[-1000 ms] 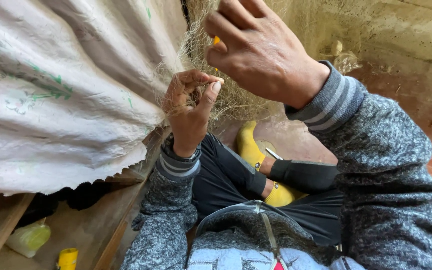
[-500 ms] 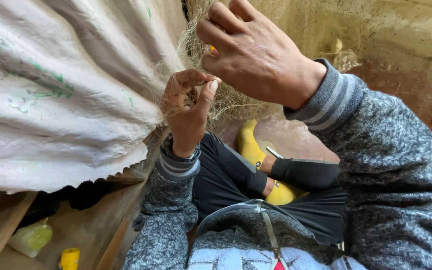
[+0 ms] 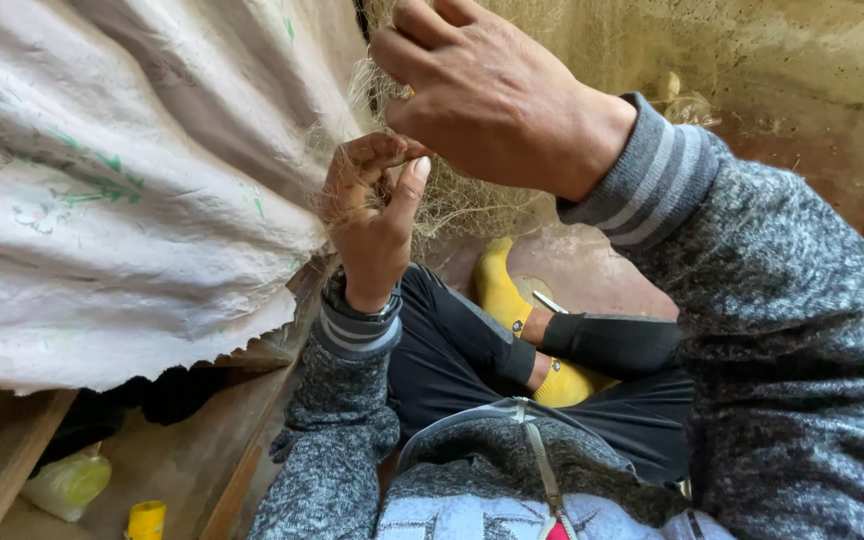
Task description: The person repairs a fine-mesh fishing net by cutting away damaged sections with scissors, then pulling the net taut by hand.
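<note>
**Two hands working a fine net, mesh pinched between them**

The step in hand appears to be knotting or mending: the fine, straw-coloured net (image 3: 472, 195) hangs at the far middle of the scene, bunched between both hands and trailing down behind them toward the earthen floor (image 3: 832, 160).

The left hand (image 3: 377, 215) is raised with its palm turned toward the camera, fingers curled in and the thumb pressed toward the fingertips, closed on a small gather of net strands. The right hand (image 3: 492, 95) sits just above and beyond it, seen from the back, its fingers folded down into the mesh; a small yellow-orange piece (image 3: 409, 92) peeps out between them, too hidden to identify, so it looks closed on something together with the net.

To the left hangs a pale woven sack (image 3: 122, 190) with faint green marks. Below, the person's crossed legs show yellow socks (image 3: 502, 285).

Judging from this hold, the next move calls for keeping the left pinch steady and the strands taut while the right hand works its piece through the mesh without snagging neighbouring threads.
</note>
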